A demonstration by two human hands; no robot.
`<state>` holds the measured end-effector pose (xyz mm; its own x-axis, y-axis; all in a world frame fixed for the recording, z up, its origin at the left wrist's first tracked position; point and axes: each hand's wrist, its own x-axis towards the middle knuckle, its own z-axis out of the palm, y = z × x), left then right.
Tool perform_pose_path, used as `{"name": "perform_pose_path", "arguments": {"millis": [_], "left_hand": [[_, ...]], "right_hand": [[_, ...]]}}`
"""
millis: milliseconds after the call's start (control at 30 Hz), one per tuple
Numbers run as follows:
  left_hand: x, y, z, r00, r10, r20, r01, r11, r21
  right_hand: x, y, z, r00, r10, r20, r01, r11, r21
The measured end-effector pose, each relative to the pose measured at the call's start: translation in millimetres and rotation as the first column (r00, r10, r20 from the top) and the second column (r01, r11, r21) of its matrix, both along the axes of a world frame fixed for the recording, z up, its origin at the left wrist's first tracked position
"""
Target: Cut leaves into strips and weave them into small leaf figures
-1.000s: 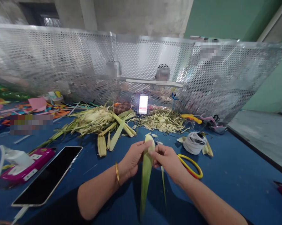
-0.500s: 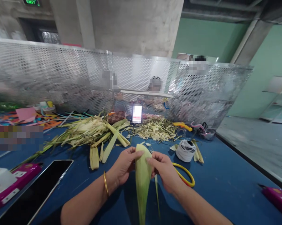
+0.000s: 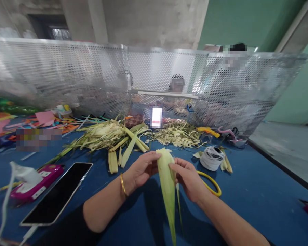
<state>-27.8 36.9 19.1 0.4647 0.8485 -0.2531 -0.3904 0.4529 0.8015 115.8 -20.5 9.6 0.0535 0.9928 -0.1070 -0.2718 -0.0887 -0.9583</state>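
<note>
A long pale-green corn husk [image 3: 167, 184] hangs between my hands, its broad end up and its pointed end toward me. My left hand [image 3: 146, 169] pinches the broad end at its left edge. My right hand [image 3: 188, 177] grips the right edge a little lower, thumb on the face of the husk. A thin green strip [image 3: 178, 201] dangles below my right fingers. Just past the right hand, partly hidden by it, lie yellow-handled scissors or a similar loop [image 3: 215, 189]. The fingertips behind the husk are hidden.
Beyond my hands lie a heap of husks [image 3: 102, 135] and a pile of shredded strips [image 3: 178, 135]. A roll of white cord [image 3: 211, 159] stands at right. A phone [image 3: 58, 193] and a magenta power strip [image 3: 37, 182] lie at left. A perforated metal screen [image 3: 92, 75] borders the table, with people behind it.
The camera view has shifted, so the table things appear farther right and slightly higher. Both hands keep their hold on the husk, and its lower tip now slants more to the right.
</note>
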Motion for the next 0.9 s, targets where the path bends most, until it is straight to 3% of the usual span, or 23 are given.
{"name": "perform_pose_path", "arguments": {"millis": [100,233,367,467,533,700,833,900], "left_hand": [[2.5,-3.1,-2.2,0.997,0.049,-0.067,-0.041,0.992,0.117],[5.1,-7.2,-4.3,0.978,0.032,-0.208,0.015,0.975,0.221],[3.5,-6.0,-4.1,0.974,-0.071,-0.215,0.108,0.981,0.164],[0.7,-1.3,-4.7,0.970,-0.172,-0.172,0.189,0.978,0.086],[-0.3,0.7,-5.5,0.971,-0.177,-0.161,0.192,0.978,0.080],[2.3,-1.9,-6.5,0.955,-0.079,-0.285,0.145,0.965,0.217],[4.4,-2.5,-7.2,0.895,0.138,-0.423,0.085,0.880,0.467],[4.8,-1.8,-7.8,0.878,0.213,-0.428,0.047,0.852,0.521]], "right_hand": [[0.5,-1.0,1.7,0.998,0.040,-0.040,-0.041,0.999,-0.010],[2.8,1.2,0.2,0.998,-0.002,-0.067,0.000,1.000,-0.031],[7.4,4.7,-3.9,0.994,-0.096,0.050,0.095,0.995,0.012],[11.3,6.4,-5.1,0.989,-0.104,0.105,0.103,0.995,0.019],[13.6,7.1,-5.0,0.988,-0.096,0.120,0.096,0.995,0.006],[16.7,8.0,-5.2,0.970,-0.119,0.211,0.106,0.992,0.070],[16.7,7.9,-5.9,0.932,-0.125,0.341,0.092,0.989,0.112],[16.4,8.0,-7.1,0.914,-0.129,0.385,0.085,0.988,0.128]]}}
